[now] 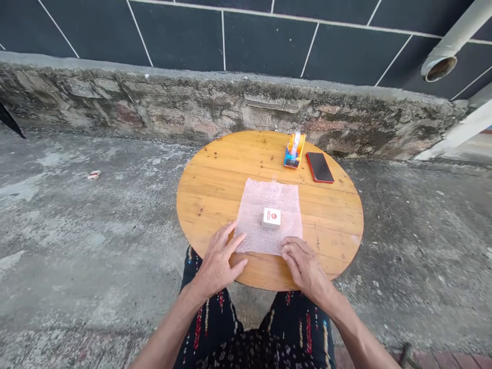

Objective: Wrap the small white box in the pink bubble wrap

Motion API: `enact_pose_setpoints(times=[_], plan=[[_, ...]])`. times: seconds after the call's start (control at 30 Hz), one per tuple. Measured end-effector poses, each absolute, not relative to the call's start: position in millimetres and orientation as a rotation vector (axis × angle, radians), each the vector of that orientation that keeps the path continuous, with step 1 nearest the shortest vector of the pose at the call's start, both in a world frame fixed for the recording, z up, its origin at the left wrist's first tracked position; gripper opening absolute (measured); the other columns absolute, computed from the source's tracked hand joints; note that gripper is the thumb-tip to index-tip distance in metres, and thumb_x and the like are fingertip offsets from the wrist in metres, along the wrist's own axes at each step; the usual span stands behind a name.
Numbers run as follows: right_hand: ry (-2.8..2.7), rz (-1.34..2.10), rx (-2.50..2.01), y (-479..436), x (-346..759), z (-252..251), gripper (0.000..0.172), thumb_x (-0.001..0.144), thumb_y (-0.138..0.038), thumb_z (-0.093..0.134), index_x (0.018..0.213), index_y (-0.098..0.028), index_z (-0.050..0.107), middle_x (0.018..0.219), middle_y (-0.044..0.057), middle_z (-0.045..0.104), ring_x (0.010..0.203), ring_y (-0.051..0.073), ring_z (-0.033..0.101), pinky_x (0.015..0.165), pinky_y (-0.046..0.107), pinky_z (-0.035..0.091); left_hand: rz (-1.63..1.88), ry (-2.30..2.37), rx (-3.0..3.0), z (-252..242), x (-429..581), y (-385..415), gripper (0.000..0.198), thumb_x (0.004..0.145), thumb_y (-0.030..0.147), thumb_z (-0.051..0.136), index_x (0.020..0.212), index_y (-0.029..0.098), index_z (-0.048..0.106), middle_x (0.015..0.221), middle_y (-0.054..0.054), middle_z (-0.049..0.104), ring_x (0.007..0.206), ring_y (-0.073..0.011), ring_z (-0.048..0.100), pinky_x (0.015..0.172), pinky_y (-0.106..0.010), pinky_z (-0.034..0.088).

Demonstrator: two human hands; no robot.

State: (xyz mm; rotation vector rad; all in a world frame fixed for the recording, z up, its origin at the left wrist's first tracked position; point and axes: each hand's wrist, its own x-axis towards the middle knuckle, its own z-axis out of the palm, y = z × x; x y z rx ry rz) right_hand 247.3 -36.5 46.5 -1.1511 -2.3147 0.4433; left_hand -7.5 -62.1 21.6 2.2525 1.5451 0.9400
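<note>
A sheet of pink bubble wrap [269,205] lies flat on a round wooden table [215,184]. On the sheet sits a small white box [271,217] with a red mark. My left hand [219,259] rests at the sheet's near left corner, fingers spread and flat on the wood and the wrap's edge. My right hand [303,264] is at the near right corner, its fingers curled down onto the sheet's edge. Neither hand touches the box.
At the table's far side stand an orange tape dispenser [294,149] and a red-edged phone [320,167] lying face up. Around the table is rough concrete floor, with a low stone ledge and dark tiled wall behind. A white pipe [446,48] hangs top right.
</note>
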Motion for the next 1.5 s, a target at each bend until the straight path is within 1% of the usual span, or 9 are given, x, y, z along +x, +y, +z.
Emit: enact_pose_setpoints(times=[0.2,0.37,0.63,0.83,1.03,1.13,1.2,1.37,1.5], plan=[[-2.344,0.483,-1.088,-13,252,76,0.014,0.095,-0.018,0.042,0.086,-0.022,0.052,0.105,0.009,0.062,0.097,0.022,0.059,0.084,0.04,0.047,1.097,1.431,2.076,36,-3,-28,0.04,0.079,0.016,0.062,0.118,0.022,0.06,0.141,-0.012,0.048,0.129,-0.0273,0.047,0.107,-0.048,0.041],[-2.199,0.718,-1.069,7,256,90,0.017,0.097,-0.027,0.042,0.085,-0.022,0.054,0.097,0.005,0.064,0.09,0.019,0.061,0.079,0.034,0.049,1.136,1.248,1.826,47,2,0,0.004,0.081,0.022,0.062,0.082,0.019,0.065,0.123,-0.009,0.063,0.118,-0.0242,0.057,0.102,-0.041,0.044],[-1.786,0.882,-1.184,21,294,75,0.022,0.093,-0.04,0.05,0.102,-0.025,0.062,0.112,0.006,0.065,0.108,0.023,0.06,0.091,0.038,0.049,1.226,1.316,1.427,40,22,19,0.018,0.081,0.026,0.06,0.094,0.015,0.067,0.095,-0.005,0.072,0.089,-0.0186,0.066,0.081,-0.029,0.052],[-1.999,0.851,-1.228,21,311,68,0.058,0.079,-0.046,0.068,0.131,-0.026,0.051,0.124,0.009,0.061,0.107,0.026,0.06,0.093,0.045,0.049,1.279,1.398,1.461,34,25,17,0.017,0.081,0.026,0.06,0.093,0.016,0.066,0.091,-0.004,0.069,0.086,-0.0177,0.064,0.08,-0.028,0.051],[-1.72,0.988,-1.152,58,295,79,0.029,0.088,-0.04,0.059,0.112,-0.023,0.062,0.113,0.008,0.067,0.103,0.022,0.063,0.091,0.041,0.051,1.236,1.379,1.521,38,25,14,0.014,0.08,0.025,0.061,0.091,0.017,0.064,0.091,-0.003,0.069,0.086,-0.0173,0.065,0.079,-0.028,0.052],[-1.872,1.163,-1.073,86,282,82,0.026,0.086,-0.04,0.061,0.102,-0.021,0.065,0.102,0.006,0.07,0.092,0.019,0.066,0.085,0.038,0.054,1.19,1.41,1.584,37,25,12,0.011,0.078,0.026,0.064,0.087,0.018,0.064,0.085,-0.001,0.069,0.079,-0.0158,0.064,0.073,-0.026,0.051],[-2.073,1.182,-1.011,96,273,81,0.028,0.083,-0.038,0.064,0.105,-0.021,0.065,0.104,0.005,0.069,0.095,0.02,0.065,0.086,0.039,0.053,1.181,1.422,1.632,36,25,12,0.009,0.08,0.027,0.063,0.081,0.018,0.064,0.079,-0.001,0.067,0.074,-0.0153,0.063,0.069,-0.025,0.05],[-2.47,0.811,-0.89,85,254,78,0.06,0.074,-0.027,0.072,0.13,-0.026,0.052,0.135,0.008,0.055,0.126,0.026,0.05,0.105,0.048,0.041,1.21,1.349,1.748,38,24,10,0.007,0.08,0.022,0.059,0.073,0.019,0.059,0.08,-0.003,0.066,0.079,-0.017,0.062,0.074,-0.029,0.049],[-2.552,0.572,-0.987,68,245,79,0.061,0.075,-0.019,0.069,0.133,-0.024,0.05,0.133,0.01,0.058,0.122,0.027,0.054,0.101,0.049,0.044,1.236,1.245,1.821,40,22,8,0.007,0.078,0.017,0.058,0.072,0.02,0.056,0.084,-0.004,0.066,0.082,-0.0183,0.062,0.079,-0.033,0.048]])
